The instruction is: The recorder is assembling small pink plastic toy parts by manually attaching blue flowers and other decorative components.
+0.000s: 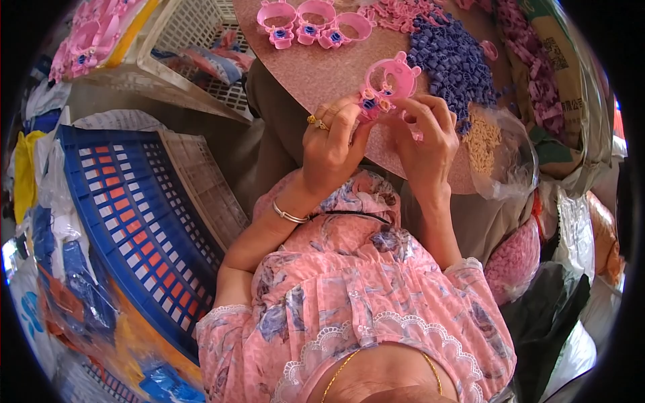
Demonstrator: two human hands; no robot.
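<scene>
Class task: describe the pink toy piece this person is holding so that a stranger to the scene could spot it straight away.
Find the round speckled tray. Over its near edge, both hands pinch a pink ring-shaped toy piece with small ears and a blue flower. Unlike the three matching pieces lying at the far edge, it is held up.

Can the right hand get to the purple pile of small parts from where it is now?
Probably yes. The right hand holds the pink ring toy with the left hand, and the purple pile lies just beyond it on the round board, nothing between.

Bright even daylight, soft shadows, sharp centre, fisheye-bent black rim
</scene>
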